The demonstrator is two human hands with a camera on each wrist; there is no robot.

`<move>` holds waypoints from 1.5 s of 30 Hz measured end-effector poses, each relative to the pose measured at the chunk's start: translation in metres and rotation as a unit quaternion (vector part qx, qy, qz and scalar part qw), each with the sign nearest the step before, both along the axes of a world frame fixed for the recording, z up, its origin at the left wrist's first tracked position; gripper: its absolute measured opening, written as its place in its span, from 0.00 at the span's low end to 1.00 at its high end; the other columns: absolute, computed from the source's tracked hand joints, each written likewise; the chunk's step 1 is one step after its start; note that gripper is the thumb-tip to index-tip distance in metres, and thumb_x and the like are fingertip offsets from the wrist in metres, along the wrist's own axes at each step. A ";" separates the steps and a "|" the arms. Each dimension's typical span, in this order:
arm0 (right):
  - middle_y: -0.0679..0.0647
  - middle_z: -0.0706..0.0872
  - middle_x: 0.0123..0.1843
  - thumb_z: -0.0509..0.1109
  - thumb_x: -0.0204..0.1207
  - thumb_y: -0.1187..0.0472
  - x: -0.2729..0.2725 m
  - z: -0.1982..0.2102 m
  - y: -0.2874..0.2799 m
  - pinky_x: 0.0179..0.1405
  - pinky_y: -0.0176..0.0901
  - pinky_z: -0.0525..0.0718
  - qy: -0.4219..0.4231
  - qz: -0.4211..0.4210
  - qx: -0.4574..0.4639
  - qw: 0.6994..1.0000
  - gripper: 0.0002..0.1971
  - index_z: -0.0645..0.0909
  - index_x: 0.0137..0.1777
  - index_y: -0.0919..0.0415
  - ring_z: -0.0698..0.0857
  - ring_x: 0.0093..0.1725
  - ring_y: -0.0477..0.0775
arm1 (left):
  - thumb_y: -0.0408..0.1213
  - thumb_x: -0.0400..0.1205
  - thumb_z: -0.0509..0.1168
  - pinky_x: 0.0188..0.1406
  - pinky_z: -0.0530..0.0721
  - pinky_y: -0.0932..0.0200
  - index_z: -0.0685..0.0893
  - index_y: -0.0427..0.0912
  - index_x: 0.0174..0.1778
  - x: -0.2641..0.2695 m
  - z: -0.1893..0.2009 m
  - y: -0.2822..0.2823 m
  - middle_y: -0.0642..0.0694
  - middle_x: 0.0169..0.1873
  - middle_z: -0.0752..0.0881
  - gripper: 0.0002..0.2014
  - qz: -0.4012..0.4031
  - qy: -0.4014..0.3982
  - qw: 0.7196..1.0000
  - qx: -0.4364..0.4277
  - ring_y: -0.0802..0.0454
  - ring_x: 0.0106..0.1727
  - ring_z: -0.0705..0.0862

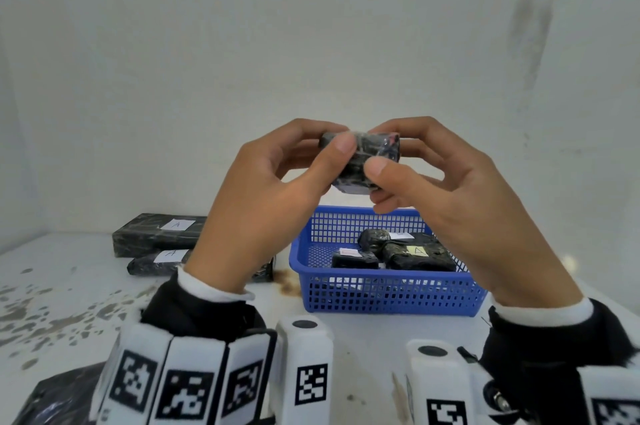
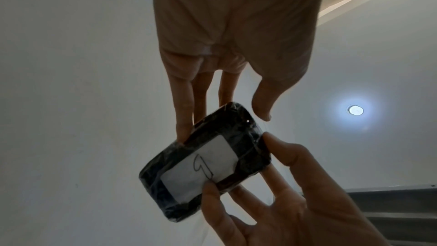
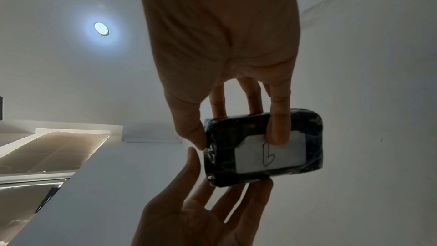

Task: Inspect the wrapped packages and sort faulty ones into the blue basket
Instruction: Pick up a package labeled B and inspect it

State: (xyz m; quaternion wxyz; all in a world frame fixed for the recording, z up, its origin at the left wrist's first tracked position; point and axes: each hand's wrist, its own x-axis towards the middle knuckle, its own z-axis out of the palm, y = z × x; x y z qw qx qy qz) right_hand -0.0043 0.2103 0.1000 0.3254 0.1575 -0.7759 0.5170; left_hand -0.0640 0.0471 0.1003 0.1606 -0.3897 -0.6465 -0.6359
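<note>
Both hands hold one small black film-wrapped package (image 1: 360, 161) up above the blue basket (image 1: 381, 289). My left hand (image 1: 337, 139) pinches its left end between thumb and fingertips. My right hand (image 1: 377, 151) pinches the right end, thumb in front. In the wrist views the package (image 2: 205, 162) (image 3: 262, 149) shows a white label with a handwritten letter on its far face. A right fingertip (image 3: 279, 134) lies on that label. Three wrapped packages (image 1: 419, 256) with labels lie inside the basket.
Two long black packages (image 1: 159, 230) labelled A lie on the white, stained table (image 1: 69, 303) left of the basket. A dark bag (image 1: 52, 400) sits at the near left edge. A plain wall stands close behind.
</note>
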 end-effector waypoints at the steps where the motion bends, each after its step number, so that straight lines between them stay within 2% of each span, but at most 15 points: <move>1: 0.46 0.89 0.54 0.81 0.70 0.46 0.000 0.000 -0.001 0.48 0.58 0.92 0.005 -0.004 0.003 1.000 0.12 0.87 0.52 0.40 0.90 0.40 0.65 | 0.50 0.74 0.68 0.61 0.86 0.45 0.89 0.50 0.49 0.001 0.000 0.000 0.51 0.44 0.92 0.12 0.002 -0.002 1.000 -0.001 0.54 0.51 0.90; 5: 0.44 0.90 0.54 0.77 0.65 0.42 0.002 0.000 -0.002 0.54 0.64 0.89 0.020 -0.012 -0.010 1.000 0.14 0.87 0.50 0.42 0.91 0.42 0.63 | 0.51 0.76 0.68 0.61 0.86 0.48 0.89 0.48 0.50 0.003 0.001 0.002 0.50 0.46 0.92 0.13 0.000 -0.013 1.000 0.001 0.53 0.52 0.90; 8: 0.48 0.91 0.53 0.80 0.68 0.38 0.003 0.001 -0.003 0.56 0.65 0.89 0.017 -0.009 -0.013 1.000 0.17 0.88 0.53 0.43 0.92 0.46 0.60 | 0.55 0.82 0.61 0.53 0.90 0.52 0.88 0.49 0.50 0.006 0.002 0.000 0.47 0.46 0.92 0.16 -0.019 -0.068 0.997 -0.012 0.49 0.47 0.92; 11: 0.51 0.91 0.53 0.79 0.70 0.41 0.003 0.000 -0.005 0.52 0.69 0.86 0.015 -0.006 -0.023 1.000 0.16 0.86 0.57 0.42 0.87 0.50 0.73 | 0.44 0.84 0.63 0.51 0.90 0.46 0.85 0.45 0.51 0.007 0.003 -0.002 0.40 0.47 0.91 0.09 -0.042 -0.117 0.992 -0.025 0.41 0.39 0.92; 12: 0.46 0.90 0.56 0.78 0.72 0.47 0.002 -0.001 -0.006 0.48 0.62 0.88 0.017 -0.002 -0.031 0.999 0.16 0.84 0.60 0.42 0.88 0.48 0.70 | 0.40 0.83 0.65 0.53 0.90 0.45 0.84 0.44 0.52 0.005 0.003 -0.002 0.40 0.45 0.92 0.06 -0.041 -0.129 0.991 -0.017 0.41 0.39 0.92; 15: 0.38 0.82 0.70 0.76 0.76 0.64 -0.001 -0.003 -0.007 0.49 0.31 0.85 0.031 0.007 -0.043 0.999 0.27 0.76 0.71 0.39 0.91 0.45 0.44 | 0.34 0.80 0.69 0.56 0.89 0.45 0.79 0.44 0.60 0.003 0.002 -0.003 0.42 0.43 0.93 0.13 -0.040 -0.157 0.987 0.003 0.46 0.41 0.93; 18: 0.47 0.81 0.71 0.77 0.75 0.61 -0.003 -0.003 -0.005 0.48 0.23 0.82 0.007 0.009 -0.061 0.998 0.34 0.70 0.76 0.33 0.91 0.52 0.40 | 0.41 0.77 0.75 0.60 0.86 0.44 0.74 0.50 0.70 0.002 0.002 -0.004 0.47 0.54 0.90 0.26 -0.027 -0.151 0.988 -0.001 0.49 0.46 0.92; 20: 0.48 0.86 0.67 0.77 0.75 0.63 -0.005 -0.003 -0.004 0.49 0.26 0.84 -0.002 0.010 -0.069 0.998 0.36 0.69 0.79 0.35 0.92 0.53 0.43 | 0.48 0.72 0.75 0.60 0.85 0.45 0.73 0.53 0.74 0.003 0.002 -0.005 0.52 0.59 0.88 0.33 -0.010 -0.136 0.991 -0.013 0.53 0.48 0.92; 23: 0.48 0.91 0.62 0.77 0.75 0.61 -0.007 -0.002 -0.004 0.60 0.39 0.85 -0.005 0.005 -0.073 0.997 0.36 0.69 0.81 0.41 0.92 0.56 0.46 | 0.41 0.78 0.73 0.59 0.87 0.43 0.76 0.53 0.73 0.005 0.003 -0.004 0.56 0.59 0.88 0.27 -0.002 -0.109 0.994 -0.022 0.55 0.47 0.91; 26: 0.48 0.93 0.56 0.77 0.76 0.61 -0.006 -0.002 -0.004 0.66 0.49 0.85 -0.008 0.004 -0.069 0.998 0.34 0.70 0.81 0.46 0.92 0.56 0.50 | 0.43 0.79 0.73 0.58 0.87 0.43 0.77 0.55 0.73 0.005 0.003 -0.004 0.58 0.59 0.87 0.26 0.009 -0.089 0.995 -0.030 0.53 0.47 0.92; 29: 0.48 0.94 0.54 0.76 0.76 0.60 -0.004 -0.001 -0.005 0.60 0.47 0.88 -0.006 0.001 -0.067 0.998 0.32 0.73 0.80 0.47 0.93 0.53 0.50 | 0.39 0.79 0.70 0.56 0.88 0.45 0.78 0.55 0.72 0.005 0.002 -0.005 0.57 0.55 0.89 0.24 0.007 -0.078 0.996 -0.035 0.52 0.46 0.92; 33: 0.47 0.94 0.52 0.75 0.77 0.58 -0.003 -0.001 -0.007 0.53 0.44 0.91 -0.017 0.001 -0.068 0.998 0.27 0.76 0.76 0.47 0.93 0.51 0.50 | 0.43 0.77 0.71 0.46 0.88 0.57 0.80 0.56 0.69 0.003 0.002 -0.005 0.56 0.50 0.89 0.23 0.015 -0.071 0.997 -0.036 0.55 0.45 0.91; 41: 0.45 0.94 0.49 0.74 0.77 0.51 -0.003 -0.002 -0.008 0.49 0.34 0.90 -0.025 -0.024 -0.042 0.999 0.17 0.85 0.66 0.46 0.93 0.51 0.49 | 0.43 0.78 0.71 0.42 0.89 0.59 0.83 0.59 0.59 0.002 0.001 -0.004 0.53 0.42 0.90 0.14 0.018 -0.066 0.997 -0.043 0.55 0.42 0.90; 43: 0.45 0.94 0.48 0.73 0.77 0.49 -0.002 -0.002 -0.007 0.48 0.34 0.89 -0.027 -0.031 -0.030 0.999 0.15 0.86 0.64 0.44 0.93 0.50 0.49 | 0.49 0.75 0.71 0.42 0.88 0.61 0.84 0.59 0.58 0.002 0.001 -0.004 0.53 0.42 0.91 0.15 0.023 -0.072 0.996 -0.045 0.57 0.41 0.90; 45: 0.46 0.95 0.46 0.72 0.78 0.47 -0.001 -0.001 -0.008 0.35 0.26 0.84 -0.030 -0.034 -0.027 0.999 0.15 0.86 0.64 0.45 0.92 0.41 0.42 | 0.50 0.75 0.71 0.43 0.87 0.61 0.84 0.59 0.56 0.002 0.001 -0.005 0.54 0.40 0.92 0.14 0.032 -0.073 0.996 -0.045 0.58 0.40 0.90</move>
